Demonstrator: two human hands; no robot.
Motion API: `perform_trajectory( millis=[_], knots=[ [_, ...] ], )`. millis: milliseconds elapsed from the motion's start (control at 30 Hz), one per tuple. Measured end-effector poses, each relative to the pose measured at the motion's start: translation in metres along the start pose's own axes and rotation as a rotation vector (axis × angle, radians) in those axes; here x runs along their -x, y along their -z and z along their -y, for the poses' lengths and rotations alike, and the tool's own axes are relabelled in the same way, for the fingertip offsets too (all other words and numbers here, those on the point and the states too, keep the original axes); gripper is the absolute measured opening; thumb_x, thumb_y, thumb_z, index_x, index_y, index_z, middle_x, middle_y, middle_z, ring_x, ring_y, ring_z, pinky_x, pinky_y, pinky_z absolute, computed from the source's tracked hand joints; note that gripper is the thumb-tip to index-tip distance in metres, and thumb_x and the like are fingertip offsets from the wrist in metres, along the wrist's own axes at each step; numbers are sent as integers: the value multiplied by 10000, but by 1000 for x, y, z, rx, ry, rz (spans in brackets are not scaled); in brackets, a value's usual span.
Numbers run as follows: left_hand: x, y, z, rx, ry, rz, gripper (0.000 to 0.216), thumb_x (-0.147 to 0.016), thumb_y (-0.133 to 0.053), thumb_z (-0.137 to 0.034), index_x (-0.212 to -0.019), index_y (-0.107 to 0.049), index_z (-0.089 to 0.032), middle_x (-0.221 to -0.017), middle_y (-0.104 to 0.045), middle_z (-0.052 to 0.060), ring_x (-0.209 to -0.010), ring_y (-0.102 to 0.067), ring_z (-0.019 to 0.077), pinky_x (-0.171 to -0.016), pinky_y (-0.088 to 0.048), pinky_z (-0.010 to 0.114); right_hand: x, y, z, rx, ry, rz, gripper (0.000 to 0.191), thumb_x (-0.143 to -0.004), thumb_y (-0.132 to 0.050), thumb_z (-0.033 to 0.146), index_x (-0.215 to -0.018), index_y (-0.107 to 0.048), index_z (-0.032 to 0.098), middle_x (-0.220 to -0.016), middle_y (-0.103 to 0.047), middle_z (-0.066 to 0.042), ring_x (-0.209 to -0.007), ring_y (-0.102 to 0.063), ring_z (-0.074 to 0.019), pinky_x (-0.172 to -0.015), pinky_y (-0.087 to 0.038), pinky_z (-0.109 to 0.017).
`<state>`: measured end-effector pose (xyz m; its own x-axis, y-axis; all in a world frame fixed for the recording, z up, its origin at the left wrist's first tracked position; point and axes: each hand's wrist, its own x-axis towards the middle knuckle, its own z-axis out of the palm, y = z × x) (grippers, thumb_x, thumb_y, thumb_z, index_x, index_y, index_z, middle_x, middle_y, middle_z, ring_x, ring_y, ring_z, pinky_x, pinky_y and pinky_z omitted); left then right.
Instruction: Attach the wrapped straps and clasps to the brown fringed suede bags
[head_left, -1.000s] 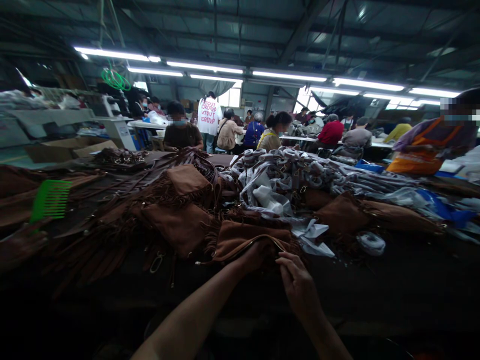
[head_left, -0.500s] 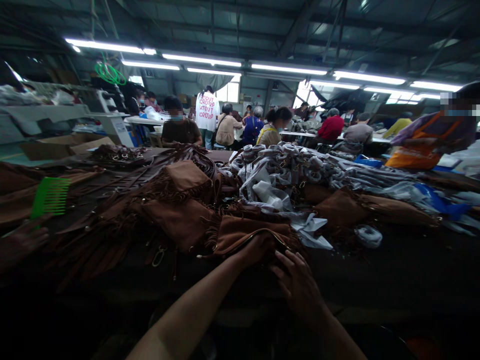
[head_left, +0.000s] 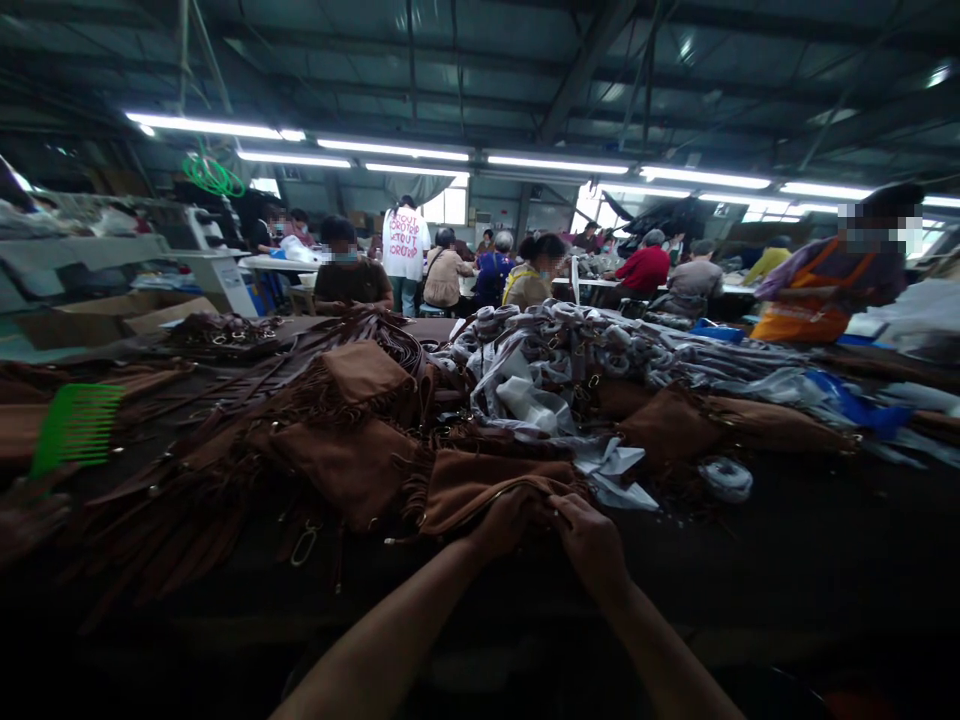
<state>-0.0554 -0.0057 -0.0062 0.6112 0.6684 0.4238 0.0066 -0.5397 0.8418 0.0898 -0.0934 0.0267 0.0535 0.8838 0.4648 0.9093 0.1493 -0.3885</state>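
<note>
The right hand [head_left: 591, 535], loosely spread half a second ago, now pinches the edge of the brown bag [head_left: 484, 480] at twelve o'clock, so both hands apparently work it together, though how the left hand [head_left: 501, 522] grips, I cannot tell.

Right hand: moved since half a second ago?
Yes, slightly forward. Judged against the wrapped coil, the right hand now sits farther up the view, fingertips at the nearest brown bag.
</note>
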Motion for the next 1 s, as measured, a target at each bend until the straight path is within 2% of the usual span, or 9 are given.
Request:
perform_trajectory(
  millis=[100,233,367,500,667,767,833,900,1000],
  knots=[
    [1,3,-10,-6,10,-20,231,-879,-433,-217,-1001,-612,-136,-1012,-654,104,-933,-579,203,-887,-442,330,1,2,0,37,4,36,270,-923,-422,289,-1018,-663,214,-934,-678,-41,-808,-646,-149,-700,-459,-226],
    [-8,3,-14,109,144,-22,277,-846,-521,-368,-852,-638,-117,-833,-661,65,-782,-576,178,-740,-463,278,2,1,0,106,29,38,294,-941,-385,289,-1009,-659,208,-902,-670,-46,-755,-642,-129,-631,-420,-206],
    [-32,-2,-6,209,451,-104,477,-826,-510,-520,-609,-589,-102,-555,-574,24,-523,-505,124,-528,-404,232,1,-2,-3,130,79,40,295,-951,-361,270,-983,-648,210,-903,-663,-40,-728,-631,-113,-610,-394,-199],
    [-55,-9,5,150,676,-95,447,-809,-555,-455,-527,-575,-109,-475,-551,29,-440,-490,127,-471,-370,239,-3,-7,-4,148,17,-12,261,-947,-371,251,-975,-627,209,-962,-653,-35,-753,-627,-115,-598,-384,-194],
    [-57,-15,8,61,659,-47,370,-781,-593,-347,-504,-587,-101,-454,-537,18,-423,-447,110,-466,-323,234,-10,-16,-5,172,-62,-7,266,-941,-369,211,-1018,-623,206,-988,-668,-43,-773,-638,-122,-616,-395,-193],
    [-53,-4,-6,12,651,37,347,-788,-561,-332,-537,-616,-98,-471,-542,13,-446,-458,116,-486,-328,233,-13,-18,-8,110,-98,29,266,-945,-372,223,-996,-634,214,-956,-685,-37,-782,-648,-119,-639,-409,-188],
    [-59,12,-28,-128,586,170,344,-785,-552,-343,-547,-632,-107,-471,-536,10,-455,-459,121,-504,-331,234,-14,-19,-10,63,-133,30,263,-949,-379,251,-973,-639,218,-941,-692,-34,-791,-653,-120,-643,-412,-185],
    [-77,24,-59,-388,418,256,333,-786,-544,-335,-547,-635,-122,-480,-531,11,-468,-454,121,-526,-321,234,-14,-19,-12,28,-157,17,252,-948,-392,271,-952,-640,222,-924,-697,-29,-795,-654,-122,-637,-412,-184],
    [-123,12,-103,-600,205,273,283,-801,-527,-327,-647,-671,-138,-547,-562,20,-513,-474,126,-546,-316,234,-13,-21,-15,-10,-168,-7,237,-944,-404,271,-921,-636,233,-888,-700,-16,-782,-654,-127,-636,-417,-189]
  ],
)
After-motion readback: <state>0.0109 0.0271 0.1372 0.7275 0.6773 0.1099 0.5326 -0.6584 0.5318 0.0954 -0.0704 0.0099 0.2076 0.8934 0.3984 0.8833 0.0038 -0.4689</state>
